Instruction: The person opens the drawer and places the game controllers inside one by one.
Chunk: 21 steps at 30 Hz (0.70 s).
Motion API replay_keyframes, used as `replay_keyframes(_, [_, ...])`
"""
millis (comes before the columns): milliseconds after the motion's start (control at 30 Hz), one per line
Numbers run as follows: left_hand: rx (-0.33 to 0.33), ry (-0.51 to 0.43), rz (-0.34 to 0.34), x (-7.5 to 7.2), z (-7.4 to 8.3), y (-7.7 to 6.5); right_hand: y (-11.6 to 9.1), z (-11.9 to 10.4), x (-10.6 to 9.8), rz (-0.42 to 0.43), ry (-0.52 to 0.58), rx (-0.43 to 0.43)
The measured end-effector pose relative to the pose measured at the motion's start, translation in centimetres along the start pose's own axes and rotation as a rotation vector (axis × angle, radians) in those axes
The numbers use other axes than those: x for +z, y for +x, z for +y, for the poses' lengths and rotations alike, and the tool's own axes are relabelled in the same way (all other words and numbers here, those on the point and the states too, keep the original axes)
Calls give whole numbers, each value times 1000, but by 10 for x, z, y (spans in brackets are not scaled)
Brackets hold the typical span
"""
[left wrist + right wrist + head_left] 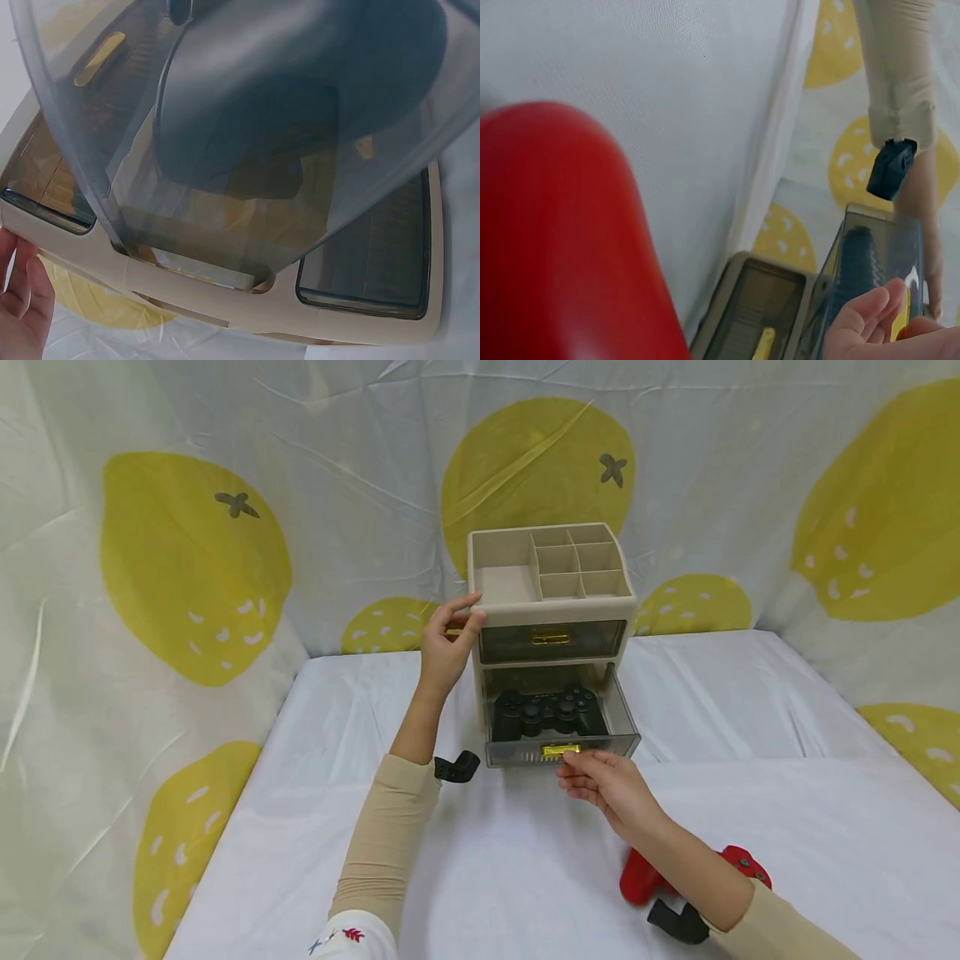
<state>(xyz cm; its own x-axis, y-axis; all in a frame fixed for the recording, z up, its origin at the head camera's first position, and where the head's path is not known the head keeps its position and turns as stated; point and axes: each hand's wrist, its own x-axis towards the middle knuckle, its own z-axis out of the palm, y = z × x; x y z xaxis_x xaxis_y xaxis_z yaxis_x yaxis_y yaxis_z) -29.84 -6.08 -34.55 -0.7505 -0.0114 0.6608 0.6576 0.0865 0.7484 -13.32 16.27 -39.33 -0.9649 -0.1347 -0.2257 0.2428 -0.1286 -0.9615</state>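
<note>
My left hand rests on the upper left edge of a beige desktop drawer organizer, its fingertips and thumb at the front corner. With thumb and fingers my right hand pinches the gold handle of the pulled-out drawer. Inside that smoky clear drawer lies a black game controller. Just above it, another drawer is pushed in. The left wrist view shows a further closed drawer on the other side of the pulled-out one.
A red game controller lies on the white cloth, partly covered by my right forearm; it looms large in the right wrist view. Divided compartments top the organizer. Behind hangs a curtain printed with lemons.
</note>
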Motion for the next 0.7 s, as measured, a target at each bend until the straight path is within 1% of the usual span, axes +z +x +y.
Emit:
replay_keyframes(133, [-18, -4, 7, 0, 1, 0, 3, -2, 2, 16, -5, -8])
replay_keyframes(233, [-22, -5, 5, 0, 4, 0, 8, -3, 4, 39, -5, -18])
replay_keyframes(467, [-5, -3, -3, -1, 37, -6, 27, -4, 6, 88, 12, -62])
replay_keyframes(600, [-9, 3, 0, -1, 41, -6, 38, -5, 7, 98, 3, -89])
replay_keyframes(700, [-10, 1, -2, -1, 39, -5, 44, -6, 7, 97, -6, -92])
